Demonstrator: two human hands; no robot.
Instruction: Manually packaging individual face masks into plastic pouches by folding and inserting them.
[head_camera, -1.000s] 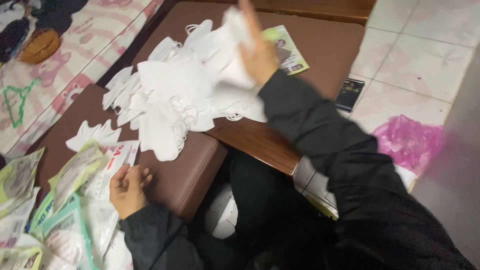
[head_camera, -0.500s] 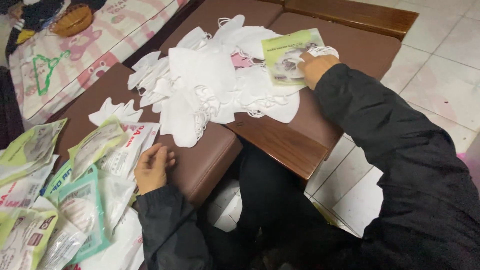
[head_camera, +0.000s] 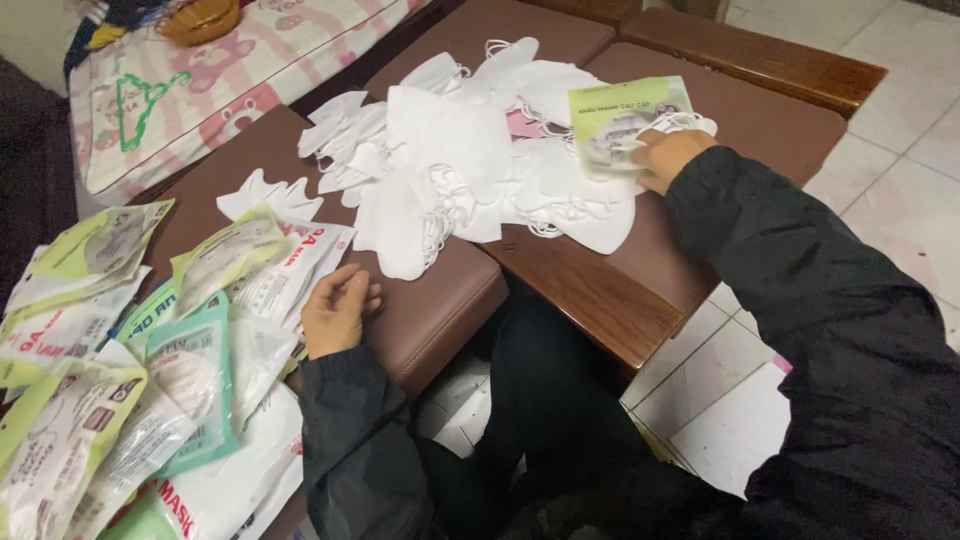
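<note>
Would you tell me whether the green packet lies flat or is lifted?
Lifted: the right hand holds the green packet tilted above the white masks.

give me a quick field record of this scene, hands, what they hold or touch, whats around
setting: brown padded bench tops beside a tiled floor
right hand: right hand grips a light green flat packet at the far edge of the mask pile
left hand: left hand rests on the bench edge, holding nothing, next to the sealed packets
centre: loose pile of white face masks
left side: heap of sealed mask packets, green, teal and white
far left: pink patterned cloth with a green hanger
</note>
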